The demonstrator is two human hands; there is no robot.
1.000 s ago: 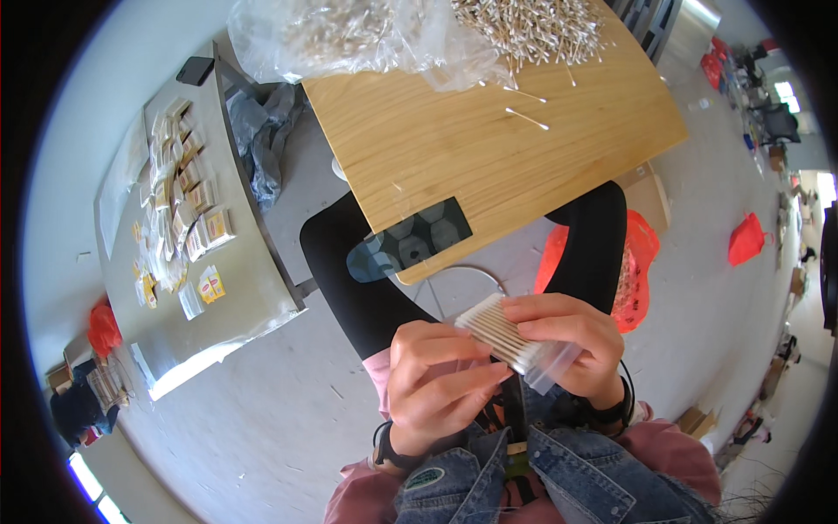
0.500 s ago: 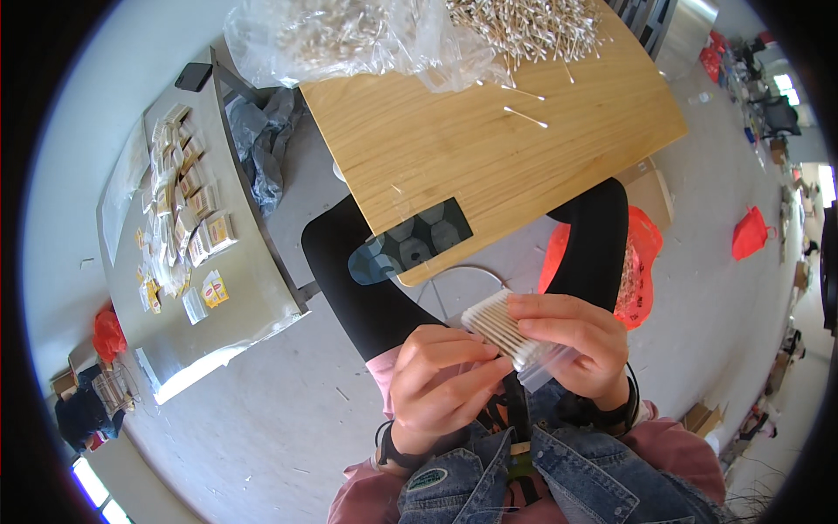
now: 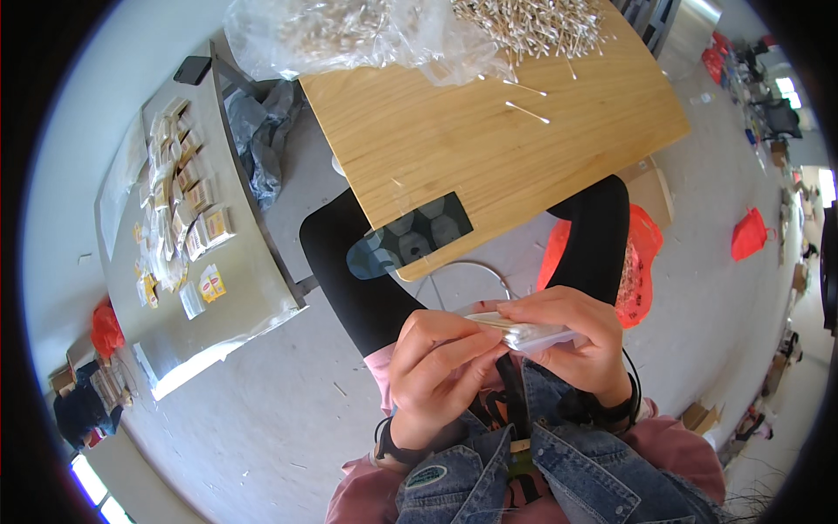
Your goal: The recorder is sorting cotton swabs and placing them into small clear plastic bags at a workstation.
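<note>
Between my two hands, above my lap, is a small clear plastic bag of cotton swabs, seen nearly edge-on. My left hand pinches its left end with thumb and fingers. Around the right end my right hand is closed, fingers over the top and thumb below. Whether the bag's mouth is open or sealed I cannot tell. On the wooden table in front of me lies a heap of loose cotton swabs, with a few single ones apart from it.
A large clear bag of swabs lies at the table's far left. To the left, a metal table bears several filled packs and a phone. A red bag is on the floor beyond my right knee.
The swab bag has tilted from showing its broad face to nearly edge-on. Both hands still hold it, with my right fingers now lying flatter across its top.
</note>
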